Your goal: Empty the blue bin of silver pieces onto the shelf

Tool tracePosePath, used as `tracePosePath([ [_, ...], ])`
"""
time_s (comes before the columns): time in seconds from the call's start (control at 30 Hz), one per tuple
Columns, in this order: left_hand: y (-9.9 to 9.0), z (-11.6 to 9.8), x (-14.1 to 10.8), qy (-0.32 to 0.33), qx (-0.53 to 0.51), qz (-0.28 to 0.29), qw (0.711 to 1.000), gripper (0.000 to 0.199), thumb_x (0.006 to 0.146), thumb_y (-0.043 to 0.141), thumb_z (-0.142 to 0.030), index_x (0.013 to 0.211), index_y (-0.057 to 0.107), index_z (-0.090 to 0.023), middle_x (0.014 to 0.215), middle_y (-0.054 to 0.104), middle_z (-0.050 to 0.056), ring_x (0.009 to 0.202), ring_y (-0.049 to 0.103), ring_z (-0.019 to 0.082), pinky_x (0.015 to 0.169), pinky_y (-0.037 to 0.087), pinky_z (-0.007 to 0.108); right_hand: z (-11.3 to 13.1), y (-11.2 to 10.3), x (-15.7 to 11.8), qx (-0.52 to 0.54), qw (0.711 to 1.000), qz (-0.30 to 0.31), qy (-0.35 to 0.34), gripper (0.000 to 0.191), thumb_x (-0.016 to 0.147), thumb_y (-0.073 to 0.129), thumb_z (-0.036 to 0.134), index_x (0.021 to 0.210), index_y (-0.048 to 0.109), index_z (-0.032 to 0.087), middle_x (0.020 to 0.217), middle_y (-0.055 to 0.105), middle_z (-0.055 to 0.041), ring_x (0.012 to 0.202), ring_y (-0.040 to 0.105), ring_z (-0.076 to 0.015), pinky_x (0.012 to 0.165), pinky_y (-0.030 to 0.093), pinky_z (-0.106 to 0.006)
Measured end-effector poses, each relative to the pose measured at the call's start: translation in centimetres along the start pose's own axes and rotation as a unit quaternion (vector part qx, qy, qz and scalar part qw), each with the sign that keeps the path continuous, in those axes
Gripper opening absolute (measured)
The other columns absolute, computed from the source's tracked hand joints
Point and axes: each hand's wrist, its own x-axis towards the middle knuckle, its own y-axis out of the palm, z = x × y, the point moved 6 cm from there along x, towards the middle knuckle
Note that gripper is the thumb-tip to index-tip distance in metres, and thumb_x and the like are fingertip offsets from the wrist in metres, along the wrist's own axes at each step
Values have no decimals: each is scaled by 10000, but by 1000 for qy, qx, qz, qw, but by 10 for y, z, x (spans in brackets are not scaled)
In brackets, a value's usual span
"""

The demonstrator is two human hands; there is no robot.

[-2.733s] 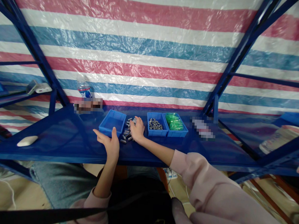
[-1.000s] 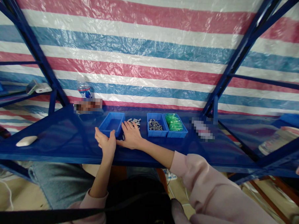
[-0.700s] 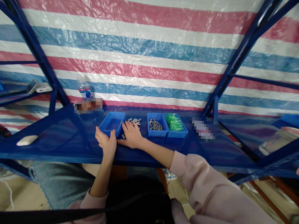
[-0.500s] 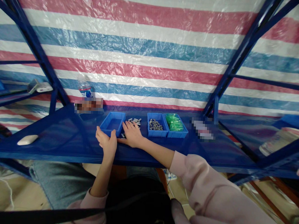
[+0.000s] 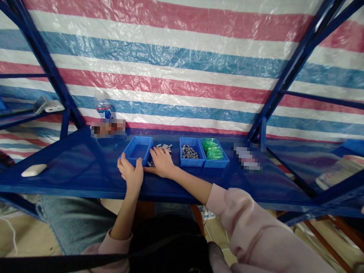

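My left hand [image 5: 129,173] rests on the blue shelf [image 5: 78,168] with its fingers against the near edge of an empty blue tray [image 5: 138,150]. My right hand [image 5: 160,163] lies flat, palm down, over a loose pile of small grey metal cylinders [image 5: 163,146] beside that tray, fingers spread. Some cylinders show beyond its fingertips; the others are hidden under the palm. To the right stand a blue tray of grey parts [image 5: 189,152] and a blue tray of green parts [image 5: 212,149].
A water bottle [image 5: 102,107] stands at the back left by the striped tarp [image 5: 179,60]. A white oblong object [image 5: 33,170] lies at the shelf's left. Blue frame posts [image 5: 281,82] rise on both sides. A white bucket [image 5: 339,169] sits at the right.
My right hand slid from the far pile toward me and flattened over the cylinders. My left hand moved in against the empty tray's near edge.
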Motion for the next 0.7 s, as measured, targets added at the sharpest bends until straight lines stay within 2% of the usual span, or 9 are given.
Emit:
tracePosePath([
  [0.13, 0, -2, -1, 4, 6, 4, 1000, 628, 846, 590, -283, 1413, 346, -160, 1478, 298, 223, 1372, 350, 372, 1100, 295, 563, -2, -1, 1, 14, 1000, -10, 5, 837, 772, 539, 713, 1305, 475, 70, 1356, 513, -221, 1263, 452, -330, 1106, 233, -477],
  [0.3, 0, -2, -2, 0, 13, 7, 1000, 599, 846, 593, -281, 1392, 386, -147, 1479, 291, 230, 1366, 362, 376, 1103, 292, 550, -2, -3, 1, 14, 1000, -25, 5, 835, 770, 546, 708, 1281, 485, 52, 1322, 532, -227, 1241, 465, -332, 1098, 239, -474],
  [0.7, 1, -3, -3, 5, 19, 8, 1000, 559, 845, 596, -308, 1360, 416, -187, 1457, 321, 193, 1344, 391, 359, 1092, 308, 543, -3, -5, 2, 19, 999, -24, 21, 806, 750, 580, 697, 1256, 500, 75, 1274, 561, -221, 1221, 485, -327, 1087, 246, -477],
])
